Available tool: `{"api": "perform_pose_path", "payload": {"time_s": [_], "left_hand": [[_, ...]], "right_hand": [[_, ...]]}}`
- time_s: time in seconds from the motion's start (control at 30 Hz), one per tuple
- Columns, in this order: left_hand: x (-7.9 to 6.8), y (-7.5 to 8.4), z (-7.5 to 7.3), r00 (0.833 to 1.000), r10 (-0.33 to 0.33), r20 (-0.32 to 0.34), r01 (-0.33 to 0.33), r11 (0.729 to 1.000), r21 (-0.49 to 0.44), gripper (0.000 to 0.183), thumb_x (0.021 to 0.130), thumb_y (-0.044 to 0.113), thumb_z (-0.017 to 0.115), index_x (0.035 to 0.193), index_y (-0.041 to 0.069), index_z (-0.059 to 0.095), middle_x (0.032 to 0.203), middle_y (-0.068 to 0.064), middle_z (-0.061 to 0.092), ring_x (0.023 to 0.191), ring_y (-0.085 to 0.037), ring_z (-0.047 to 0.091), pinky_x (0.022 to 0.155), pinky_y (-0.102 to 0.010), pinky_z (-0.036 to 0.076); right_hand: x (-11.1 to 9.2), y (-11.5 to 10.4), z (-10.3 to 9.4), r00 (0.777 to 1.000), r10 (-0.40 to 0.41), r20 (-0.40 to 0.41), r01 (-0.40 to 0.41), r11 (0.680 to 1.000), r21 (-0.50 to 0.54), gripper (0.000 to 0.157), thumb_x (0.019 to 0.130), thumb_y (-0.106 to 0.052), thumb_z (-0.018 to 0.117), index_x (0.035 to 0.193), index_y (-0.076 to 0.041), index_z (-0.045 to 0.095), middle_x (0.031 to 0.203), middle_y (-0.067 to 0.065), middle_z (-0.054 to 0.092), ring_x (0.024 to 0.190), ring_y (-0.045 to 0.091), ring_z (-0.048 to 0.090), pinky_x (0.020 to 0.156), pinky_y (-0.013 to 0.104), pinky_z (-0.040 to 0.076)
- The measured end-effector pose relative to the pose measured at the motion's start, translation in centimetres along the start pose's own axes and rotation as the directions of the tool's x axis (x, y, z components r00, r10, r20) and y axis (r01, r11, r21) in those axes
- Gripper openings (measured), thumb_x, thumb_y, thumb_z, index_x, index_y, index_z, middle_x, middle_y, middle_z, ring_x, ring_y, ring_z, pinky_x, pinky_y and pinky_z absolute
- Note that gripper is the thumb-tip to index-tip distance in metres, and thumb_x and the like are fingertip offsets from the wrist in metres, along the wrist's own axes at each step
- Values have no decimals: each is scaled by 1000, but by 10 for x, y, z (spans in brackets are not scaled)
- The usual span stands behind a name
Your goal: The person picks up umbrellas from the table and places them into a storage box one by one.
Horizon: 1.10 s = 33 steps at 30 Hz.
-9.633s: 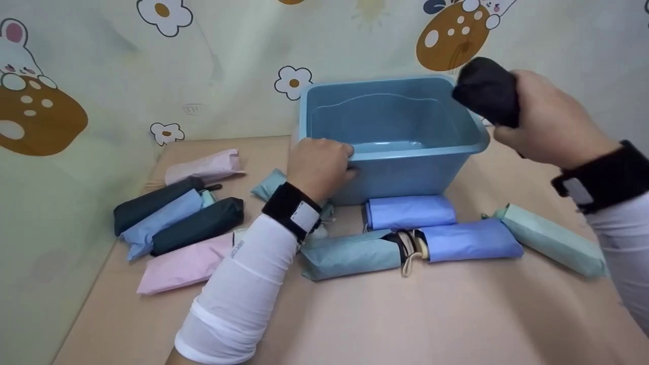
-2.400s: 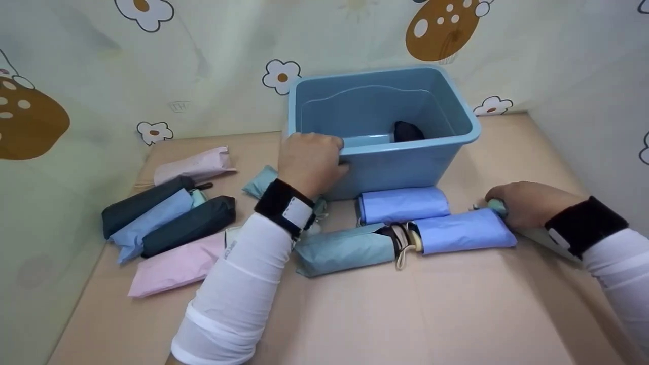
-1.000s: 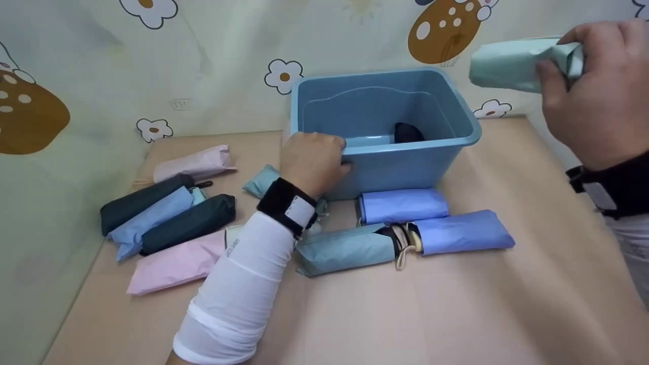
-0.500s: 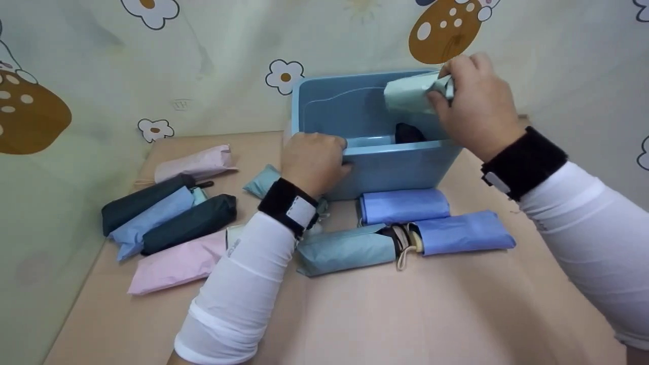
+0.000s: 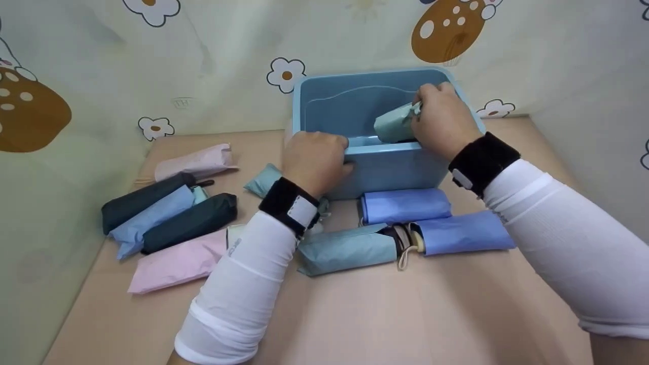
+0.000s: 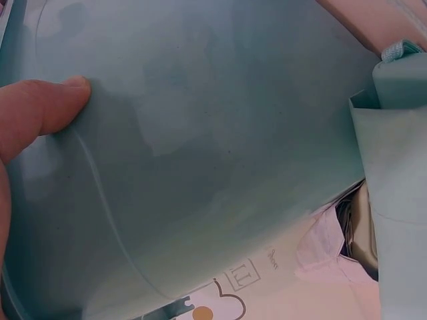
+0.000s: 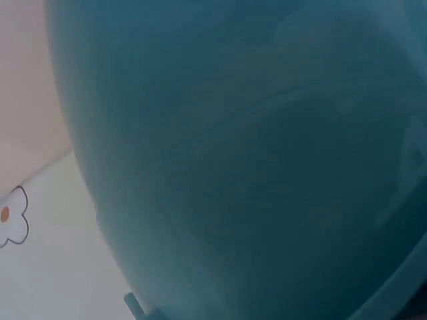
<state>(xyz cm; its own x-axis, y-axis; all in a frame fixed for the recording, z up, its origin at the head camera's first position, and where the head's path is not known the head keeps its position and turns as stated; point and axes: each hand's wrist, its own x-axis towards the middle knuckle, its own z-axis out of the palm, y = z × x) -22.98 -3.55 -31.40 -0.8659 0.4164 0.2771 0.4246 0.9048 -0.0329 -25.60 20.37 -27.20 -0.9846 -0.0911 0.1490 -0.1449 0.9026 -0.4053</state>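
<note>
A blue plastic bin [image 5: 395,172] stands against the wall at the back. My left hand [image 5: 314,162] grips its front rim near the left corner; in the left wrist view the thumb [image 6: 53,110] lies against the bin's wall [image 6: 200,147]. Reaching over the right part of the rim, my right hand [image 5: 446,119] holds a mint-green folded umbrella [image 5: 393,124] by one end, its other end pointing left inside the bin. The dark umbrella lower in the bin is almost wholly hidden. The bin's wall [image 7: 233,133] fills most of the right wrist view, with neither hand nor umbrella showing.
In front of the bin lie two blue-violet umbrellas [image 5: 405,205] and a grey-green one [image 5: 350,251]. Left of my arm are pink [image 5: 180,261], dark green [image 5: 192,223] and light blue [image 5: 152,220] ones, with a pale pink one [image 5: 195,162] behind.
My right hand put a dark umbrella in the bin, picked the mint-green umbrella off the table at right, lifted it and brought it left and down into the bin. The left hand stays on the rim.
</note>
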Motion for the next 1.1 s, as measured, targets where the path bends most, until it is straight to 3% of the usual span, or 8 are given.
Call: {"api": "perform_pose_path", "payload": {"time_s": [0.2,0.4,0.77,1.1], "left_hand": [[-1,0,-1,1000,-4,5,4,1000,12,32,94,42,73,78,14,67,70,-2,68,67,-22,64,65,-42,51],[-1,0,0,1000,-1,3,1,1000,9,31,94,41,73,80,14,69,70,-2,68,68,-22,65,64,-41,51],[-1,0,0,1000,-5,-4,5,1000,1,32,95,41,73,79,14,69,71,-3,70,69,-23,67,67,-42,53],[0,1,0,1000,-4,-6,4,1000,-7,32,94,40,73,76,14,67,70,-3,69,69,-24,67,67,-43,52]], "right_hand": [[10,0,0,991,69,111,-70,998,2,41,100,-10,54,138,5,53,134,27,54,122,38,51,104,54,51],[16,0,-1,971,109,214,-114,993,11,43,101,-11,57,141,5,53,141,25,55,123,37,52,107,55,50],[24,-2,3,952,103,287,-104,995,-14,42,102,-17,65,139,2,56,139,23,62,120,36,59,107,54,50],[25,2,3,937,98,335,-84,995,-55,40,101,-21,66,131,3,61,127,21,64,108,33,59,94,47,51]]}}
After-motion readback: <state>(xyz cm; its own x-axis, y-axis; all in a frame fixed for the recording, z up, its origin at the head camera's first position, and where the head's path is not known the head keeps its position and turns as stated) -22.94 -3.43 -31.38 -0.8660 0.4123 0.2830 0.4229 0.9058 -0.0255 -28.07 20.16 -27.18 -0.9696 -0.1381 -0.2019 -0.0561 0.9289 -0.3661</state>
